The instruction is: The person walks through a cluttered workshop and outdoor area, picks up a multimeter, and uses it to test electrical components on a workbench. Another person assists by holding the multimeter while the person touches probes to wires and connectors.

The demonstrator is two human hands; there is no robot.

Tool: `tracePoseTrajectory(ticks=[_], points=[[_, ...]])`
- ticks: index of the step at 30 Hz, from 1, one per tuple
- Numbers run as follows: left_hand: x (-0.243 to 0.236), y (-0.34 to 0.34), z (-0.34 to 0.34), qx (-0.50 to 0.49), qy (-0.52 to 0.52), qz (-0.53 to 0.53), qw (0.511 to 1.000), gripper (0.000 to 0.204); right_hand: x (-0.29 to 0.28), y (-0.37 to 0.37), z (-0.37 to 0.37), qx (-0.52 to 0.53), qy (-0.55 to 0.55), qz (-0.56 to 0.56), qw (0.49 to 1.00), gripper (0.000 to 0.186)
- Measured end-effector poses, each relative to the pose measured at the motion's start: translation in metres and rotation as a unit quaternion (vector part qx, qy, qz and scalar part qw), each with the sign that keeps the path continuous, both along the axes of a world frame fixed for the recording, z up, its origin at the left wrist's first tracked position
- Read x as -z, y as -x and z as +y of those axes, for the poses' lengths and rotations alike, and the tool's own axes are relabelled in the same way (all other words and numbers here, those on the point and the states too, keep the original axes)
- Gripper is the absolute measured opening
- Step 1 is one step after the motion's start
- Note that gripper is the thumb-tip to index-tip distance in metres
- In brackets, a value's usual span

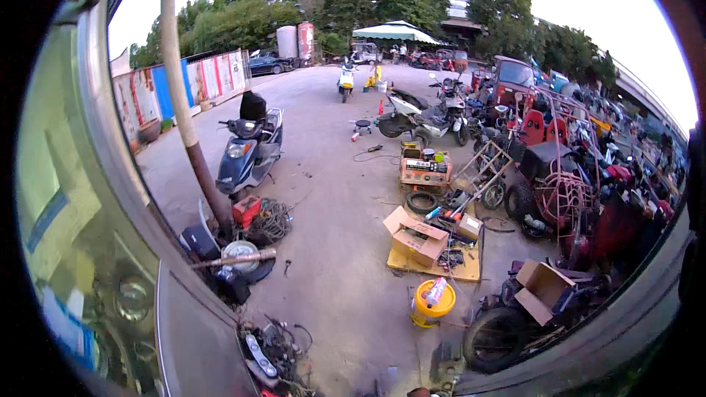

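Note:
Neither of my hands shows in the head view, and no forearm comes in from the lower edge. Closest in front stands a yellow bucket [432, 304] with a clear bottle [436, 291] lying across its top. Beyond it an open cardboard box [415, 239] sits on a yellow board [464, 267], among hand tools and small parts. At the near left, a heap of cables and a silver lamp unit [260, 355] lie on the ground. A few dark and reddish items at the bottom edge are too cut off to make out.
A doorway frame [121, 125] and glass panel edge the left. A dark scooter [250, 148] stands beyond a pole [193, 114]. To the right are an orange machine [425, 170], a white scooter [409, 114], a tire [494, 340] and a red tubular frame [568, 195].

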State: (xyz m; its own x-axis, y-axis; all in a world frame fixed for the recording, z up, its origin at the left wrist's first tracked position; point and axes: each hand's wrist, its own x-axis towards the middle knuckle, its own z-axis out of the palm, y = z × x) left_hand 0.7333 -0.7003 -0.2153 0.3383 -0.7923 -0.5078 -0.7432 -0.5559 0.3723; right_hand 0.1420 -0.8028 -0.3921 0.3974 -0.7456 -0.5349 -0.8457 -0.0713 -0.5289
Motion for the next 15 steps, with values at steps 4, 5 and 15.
tracePoseTrajectory(ticks=[4,5,15], points=[[-0.016,0.037,-0.152,0.005,-0.017,0.088,0.996,0.035,0.035,0.030,-0.138,-0.180,0.198,0.113,0.957,0.030],[-0.021,0.029,-0.176,-0.019,-0.017,0.076,0.997,0.035,0.017,-0.011,-0.184,0.109,-0.070,-0.098,0.987,0.030],[0.048,-0.019,-0.495,0.042,-0.078,0.062,0.994,0.036,-0.054,-0.059,-0.466,0.290,-0.048,-0.190,0.937,0.020]])
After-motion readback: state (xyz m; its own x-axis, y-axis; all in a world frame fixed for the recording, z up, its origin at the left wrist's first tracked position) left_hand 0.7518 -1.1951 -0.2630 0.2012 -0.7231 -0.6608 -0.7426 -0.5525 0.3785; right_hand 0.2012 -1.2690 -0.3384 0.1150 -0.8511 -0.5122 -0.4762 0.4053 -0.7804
